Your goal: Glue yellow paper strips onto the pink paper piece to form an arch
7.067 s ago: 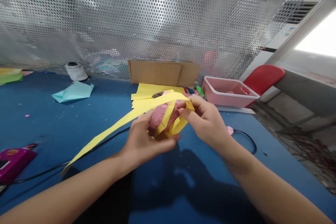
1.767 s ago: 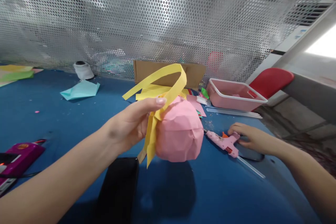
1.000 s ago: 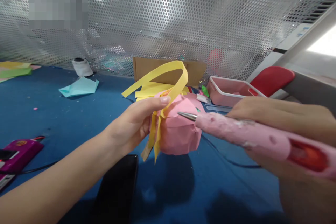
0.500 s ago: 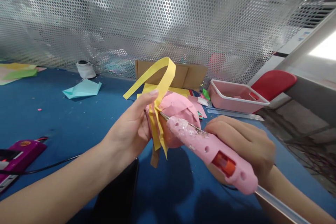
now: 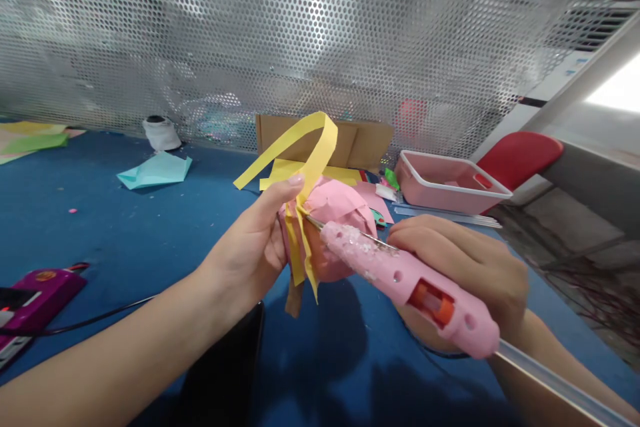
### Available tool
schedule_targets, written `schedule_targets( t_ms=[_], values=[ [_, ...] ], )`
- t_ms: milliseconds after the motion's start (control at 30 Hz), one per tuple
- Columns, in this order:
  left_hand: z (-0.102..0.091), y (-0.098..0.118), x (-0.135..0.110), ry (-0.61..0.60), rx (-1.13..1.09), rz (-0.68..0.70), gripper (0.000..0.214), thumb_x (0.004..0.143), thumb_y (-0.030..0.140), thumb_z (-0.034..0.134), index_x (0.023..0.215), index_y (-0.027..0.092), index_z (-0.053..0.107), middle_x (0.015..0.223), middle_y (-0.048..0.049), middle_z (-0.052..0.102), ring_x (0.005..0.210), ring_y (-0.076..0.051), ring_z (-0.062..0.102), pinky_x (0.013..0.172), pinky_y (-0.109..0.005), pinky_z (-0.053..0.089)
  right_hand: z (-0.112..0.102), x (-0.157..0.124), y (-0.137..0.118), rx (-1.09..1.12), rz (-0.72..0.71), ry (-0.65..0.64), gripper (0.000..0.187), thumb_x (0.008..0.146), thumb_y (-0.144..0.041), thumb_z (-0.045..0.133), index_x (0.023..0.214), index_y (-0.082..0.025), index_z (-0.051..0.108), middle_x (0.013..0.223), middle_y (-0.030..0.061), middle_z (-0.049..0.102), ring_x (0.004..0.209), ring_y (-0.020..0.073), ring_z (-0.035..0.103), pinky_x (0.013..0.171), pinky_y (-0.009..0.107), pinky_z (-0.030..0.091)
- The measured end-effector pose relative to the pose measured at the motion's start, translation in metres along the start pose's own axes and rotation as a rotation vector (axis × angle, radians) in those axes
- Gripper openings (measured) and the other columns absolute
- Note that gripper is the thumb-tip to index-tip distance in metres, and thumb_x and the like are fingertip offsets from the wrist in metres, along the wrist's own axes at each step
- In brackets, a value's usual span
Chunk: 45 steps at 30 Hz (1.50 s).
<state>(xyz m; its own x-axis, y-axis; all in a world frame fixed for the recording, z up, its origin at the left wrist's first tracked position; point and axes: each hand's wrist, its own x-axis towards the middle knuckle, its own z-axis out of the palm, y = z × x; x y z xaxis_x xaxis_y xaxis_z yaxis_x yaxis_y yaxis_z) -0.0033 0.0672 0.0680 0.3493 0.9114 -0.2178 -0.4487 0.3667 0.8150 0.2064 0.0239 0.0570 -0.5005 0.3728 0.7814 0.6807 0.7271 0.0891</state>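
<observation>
My left hand point(image 5: 253, 247) holds up a pink paper ball point(image 5: 340, 203) above the blue table point(image 5: 100, 227), thumb pressing a yellow paper strip point(image 5: 305, 147) against its side. The strip loops over the top and its ends hang down beside the ball. My right hand point(image 5: 465, 267) is closed around a pink hot glue gun point(image 5: 410, 280). The gun's metal nozzle touches the ball right where the yellow strip meets it, below my left thumb. A clear glue stick pokes out of the gun's rear.
A black phone point(image 5: 225, 367) lies under my left forearm. A magenta device point(image 5: 35, 290) with a black cable sits at the left. Behind are yellow sheets, a cardboard piece point(image 5: 350, 137), a pink tray point(image 5: 447, 180), light blue folded paper point(image 5: 153, 170) and a perforated metal screen.
My right hand picked the glue gun off the table and brought its nozzle to the ball. Over the last half second the gun shifted only slightly; the left hand kept holding the ball.
</observation>
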Motion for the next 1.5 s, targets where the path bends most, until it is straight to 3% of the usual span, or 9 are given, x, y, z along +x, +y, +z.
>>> schedule_targets(
  t_ms=[167,300,633,833,1033,1167,1300,1367,1500],
  values=[
    [-0.001,0.000,0.001,-0.044,0.064,0.005,0.030,0.084,0.035,0.058,0.102,0.012,0.067,0.070,-0.0053,0.070,0.053,-0.014,0.063,0.055,-0.023,0.055,-0.003,0.001,-0.001,0.022,0.070,-0.016,0.005,0.078,-0.019,0.057,0.077,-0.021,0.052,0.063,0.0001,0.057,0.052,0.0130,0.051,0.048,0.027,0.039],
    [-0.002,0.000,0.001,-0.074,0.103,0.017,0.027,0.081,0.034,0.061,0.094,0.012,0.069,0.072,-0.0052,0.071,0.058,-0.015,0.063,0.054,-0.022,0.053,-0.005,-0.001,-0.002,-0.062,0.124,-0.009,0.009,0.079,-0.018,0.056,0.073,-0.022,0.051,0.060,-0.0015,0.052,0.052,0.0122,0.042,0.049,0.027,0.035],
    [-0.004,0.000,0.001,-0.155,0.220,0.101,0.025,0.073,0.038,0.070,0.086,0.017,0.071,0.067,-0.0013,0.067,0.061,-0.014,0.062,0.052,-0.020,0.048,-0.013,0.001,0.002,-0.081,0.069,-0.045,0.016,0.077,-0.017,0.053,0.064,-0.022,0.047,0.055,-0.0019,0.048,0.050,0.0117,0.036,0.047,0.026,0.030],
    [-0.004,0.002,0.000,-0.183,0.278,0.112,0.034,0.071,0.042,0.071,0.097,0.019,0.071,0.068,0.0006,0.064,0.052,-0.010,0.054,0.049,-0.020,0.045,-0.016,-0.001,0.000,-0.080,0.103,-0.077,0.017,0.079,-0.017,0.056,0.064,-0.021,0.048,0.057,-0.0021,0.047,0.052,0.0109,0.036,0.049,0.027,0.030],
    [-0.003,0.002,0.001,-0.193,0.292,0.119,0.041,0.066,0.045,0.074,0.097,0.018,0.068,0.071,-0.0004,0.061,0.058,-0.012,0.055,0.049,-0.020,0.044,-0.015,-0.002,-0.003,-0.072,0.134,-0.066,0.020,0.079,-0.015,0.055,0.065,-0.022,0.043,0.058,-0.0032,0.043,0.053,0.0115,0.035,0.050,0.027,0.030],
    [-0.003,0.002,0.001,-0.183,0.327,0.117,0.038,0.066,0.047,0.074,0.089,0.018,0.065,0.067,0.0009,0.056,0.052,-0.010,0.050,0.046,-0.020,0.043,-0.011,-0.002,-0.002,-0.065,0.113,-0.033,0.020,0.080,-0.017,0.056,0.066,-0.022,0.042,0.058,-0.0032,0.043,0.052,0.0112,0.034,0.047,0.028,0.029],
    [-0.004,0.001,0.001,-0.181,0.338,0.131,0.038,0.068,0.047,0.072,0.092,0.019,0.064,0.068,0.0006,0.057,0.049,-0.009,0.050,0.046,-0.021,0.045,-0.011,-0.001,-0.001,-0.081,0.069,0.004,0.006,0.081,-0.019,0.059,0.080,-0.020,0.053,0.066,0.0003,0.058,0.059,0.0113,0.049,0.053,0.026,0.039],
    [-0.005,0.000,0.001,-0.188,0.337,0.130,0.038,0.071,0.046,0.070,0.098,0.020,0.063,0.068,0.0002,0.059,0.048,-0.011,0.052,0.045,-0.022,0.046,-0.012,0.000,-0.002,-0.068,0.048,0.004,0.009,0.082,-0.020,0.060,0.089,-0.018,0.056,0.074,0.0032,0.064,0.066,0.0123,0.057,0.058,0.025,0.044],
    [-0.007,0.000,0.003,-0.204,0.346,0.146,0.034,0.076,0.044,0.066,0.100,0.020,0.063,0.066,0.0004,0.060,0.044,-0.011,0.052,0.042,-0.021,0.044,-0.012,0.001,-0.006,-0.054,0.038,-0.019,0.009,0.082,-0.022,0.060,0.088,-0.019,0.054,0.069,0.0032,0.063,0.062,0.0138,0.058,0.055,0.028,0.045]
  ],
)
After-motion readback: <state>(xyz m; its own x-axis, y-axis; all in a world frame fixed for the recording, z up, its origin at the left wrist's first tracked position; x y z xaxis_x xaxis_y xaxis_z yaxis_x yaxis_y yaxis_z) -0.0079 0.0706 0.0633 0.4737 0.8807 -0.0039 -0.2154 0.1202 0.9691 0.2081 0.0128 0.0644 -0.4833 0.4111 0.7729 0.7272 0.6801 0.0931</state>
